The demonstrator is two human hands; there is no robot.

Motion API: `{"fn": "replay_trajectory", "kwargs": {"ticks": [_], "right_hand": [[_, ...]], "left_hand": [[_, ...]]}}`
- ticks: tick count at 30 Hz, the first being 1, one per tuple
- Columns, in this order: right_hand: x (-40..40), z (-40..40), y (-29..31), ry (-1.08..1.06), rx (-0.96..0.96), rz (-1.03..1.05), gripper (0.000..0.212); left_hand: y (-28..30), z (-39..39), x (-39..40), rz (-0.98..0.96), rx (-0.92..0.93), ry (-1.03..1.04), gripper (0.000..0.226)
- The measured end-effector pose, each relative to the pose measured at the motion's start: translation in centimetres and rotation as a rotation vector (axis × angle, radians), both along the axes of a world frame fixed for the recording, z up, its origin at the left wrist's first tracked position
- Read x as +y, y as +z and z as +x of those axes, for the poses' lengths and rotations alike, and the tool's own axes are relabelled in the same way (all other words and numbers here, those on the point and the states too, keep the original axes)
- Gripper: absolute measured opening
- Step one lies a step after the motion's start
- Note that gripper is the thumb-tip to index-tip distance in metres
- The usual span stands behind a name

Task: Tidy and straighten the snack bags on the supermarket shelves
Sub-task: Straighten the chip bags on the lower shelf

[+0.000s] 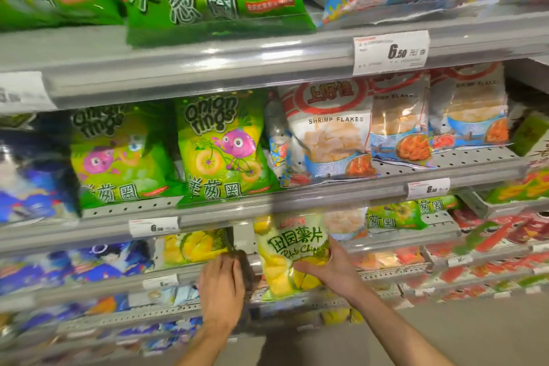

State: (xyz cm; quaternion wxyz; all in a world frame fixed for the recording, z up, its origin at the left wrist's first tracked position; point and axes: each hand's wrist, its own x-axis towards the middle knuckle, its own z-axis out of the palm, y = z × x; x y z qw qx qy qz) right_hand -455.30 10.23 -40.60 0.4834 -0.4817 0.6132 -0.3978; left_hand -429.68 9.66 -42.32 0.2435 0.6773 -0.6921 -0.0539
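Several grey shelves (267,205), right hand (335,267) grip holding yellow chip bag (285,261), left hand (221,285) grip unclear

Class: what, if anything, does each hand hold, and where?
Right hand grips the potato chips bag at its right edge. Left hand: blurred, cannot tell.

We are seeing bright, even store light glaring off the clear shelf rail (267,53); the left and lower right edges are smearing with blur, and shelves are bowing.
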Motion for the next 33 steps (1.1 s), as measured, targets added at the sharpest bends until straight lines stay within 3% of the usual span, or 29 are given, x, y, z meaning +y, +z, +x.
{"fn": "replay_trajectory", "kwargs": {"ticks": [3, 6, 10, 15, 20, 25, 27, 31, 33], "right_hand": [[-1.9, 2.9, 0.0, -0.019, -0.011, -0.035, 0.059], [-3.9, 5.2, 0.2, -0.072, -0.015, -0.079, 0.055], [-6.4, 6.6, 0.5, -0.138, -0.002, -0.094, 0.058], [-7.8, 6.8, -0.2, -0.135, 0.001, -0.099, 0.051], [-7.6, 6.8, -1.6, -0.04, 0.023, -0.068, 0.058], [-8.8, 6.6, -1.7, -0.004, 0.006, -0.031, 0.038], [-9.0, 6.3, -2.1, 0.025, 0.005, 0.014, 0.045], [-8.2, 6.2, -2.3, 0.065, 0.104, 0.045, 0.079], [-7.5, 6.5, -2.2, 0.042, 0.198, 0.031, 0.077]], "left_hand": [[-0.7, 2.6, 1.0, 0.038, -0.125, 0.042, 0.027], [-1.3, 4.0, 1.3, 0.253, -0.241, 0.035, 0.058], [-1.3, 4.6, 0.8, 0.348, -0.329, 0.013, 0.072], [-1.0, 4.8, 0.5, 0.395, -0.367, -0.012, 0.079], [-0.7, 4.9, 0.7, 0.415, -0.347, -0.034, 0.081], [-0.2, 5.1, 0.6, 0.419, -0.316, -0.062, 0.082], [-0.2, 5.2, 0.6, 0.424, -0.317, -0.064, 0.083], [-0.6, 5.3, 0.7, 0.42, -0.337, -0.067, 0.085], [-0.7, 5.5, 0.8, 0.417, -0.349, -0.084, 0.087]]}}
